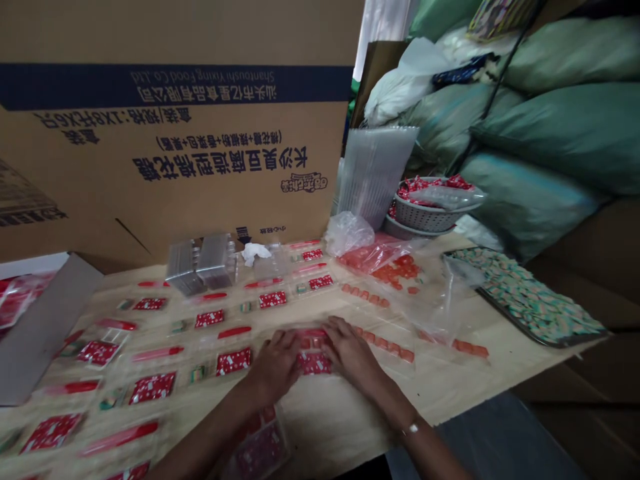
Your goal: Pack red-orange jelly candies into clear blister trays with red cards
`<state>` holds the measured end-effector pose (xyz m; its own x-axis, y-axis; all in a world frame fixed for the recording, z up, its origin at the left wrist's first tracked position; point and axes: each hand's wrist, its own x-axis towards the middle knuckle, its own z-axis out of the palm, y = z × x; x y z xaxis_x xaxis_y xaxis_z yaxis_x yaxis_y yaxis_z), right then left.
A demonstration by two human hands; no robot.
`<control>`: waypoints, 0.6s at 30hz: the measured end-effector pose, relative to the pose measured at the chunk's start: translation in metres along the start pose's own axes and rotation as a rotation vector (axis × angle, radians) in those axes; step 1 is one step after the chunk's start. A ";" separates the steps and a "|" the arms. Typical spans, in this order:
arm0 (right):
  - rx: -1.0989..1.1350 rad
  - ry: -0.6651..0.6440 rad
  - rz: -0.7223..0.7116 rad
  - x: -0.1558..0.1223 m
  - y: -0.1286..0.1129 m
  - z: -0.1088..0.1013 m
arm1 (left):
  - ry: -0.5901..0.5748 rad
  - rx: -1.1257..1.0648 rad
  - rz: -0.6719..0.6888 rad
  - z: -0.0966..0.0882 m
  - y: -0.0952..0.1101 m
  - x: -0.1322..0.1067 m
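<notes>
My left hand (275, 360) and my right hand (350, 350) hold a small clear plastic tray between them at the middle of the table, fingers curled over its two sides. Inside the tray lie a red patterned sachet (315, 363), orange-red pieces and a red strip along the far edge; the fingers partly cover them. Below my left forearm is another clear tray (263, 447) with red contents, partly hidden. Just right of my right hand, a row of orange pieces (387, 345) lies in clear plastic.
Several filled trays with red sachets (153, 388) cover the table's left. A large cardboard box (225, 233) stands behind, with stacked clear trays (216, 260) before it. Rightward are loose orange pieces (400, 267), a grey basket (430, 217) and a tray of green-white pieces (540, 293).
</notes>
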<state>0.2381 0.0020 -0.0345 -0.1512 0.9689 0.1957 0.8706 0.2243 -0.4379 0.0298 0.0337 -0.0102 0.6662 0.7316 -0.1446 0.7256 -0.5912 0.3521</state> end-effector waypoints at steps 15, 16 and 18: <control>-0.309 0.316 -0.033 -0.149 0.025 -0.012 | 0.057 -0.021 0.021 -0.012 0.010 0.103; -0.311 0.325 -0.031 -0.153 0.028 -0.010 | 0.063 -0.016 0.043 -0.010 0.011 0.099; -0.320 0.333 -0.066 -0.162 0.038 -0.005 | 0.097 -0.024 0.057 -0.007 0.012 0.091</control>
<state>0.2979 -0.1470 -0.0789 -0.0978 0.8556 0.5083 0.9728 0.1901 -0.1327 0.0980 0.0958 -0.0131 0.6860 0.7268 -0.0340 0.6816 -0.6255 0.3797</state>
